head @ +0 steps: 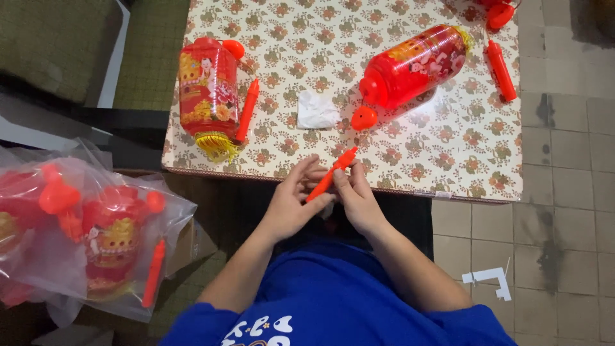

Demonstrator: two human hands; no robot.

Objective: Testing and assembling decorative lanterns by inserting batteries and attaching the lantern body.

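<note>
Hands, left [291,205] and right [355,198], both grips holding orange stick [330,174] over table edge [269,176].

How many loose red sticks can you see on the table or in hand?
3: one stick beside the left lantern, one stick near the table's right edge, one held stick in both hands. Another shows inside the plastic bag; more may be hidden.

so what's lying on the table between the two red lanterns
In the head view, a red stick lies beside the left lantern, then a crumpled white piece, then a small red cap near the right lantern.
</note>
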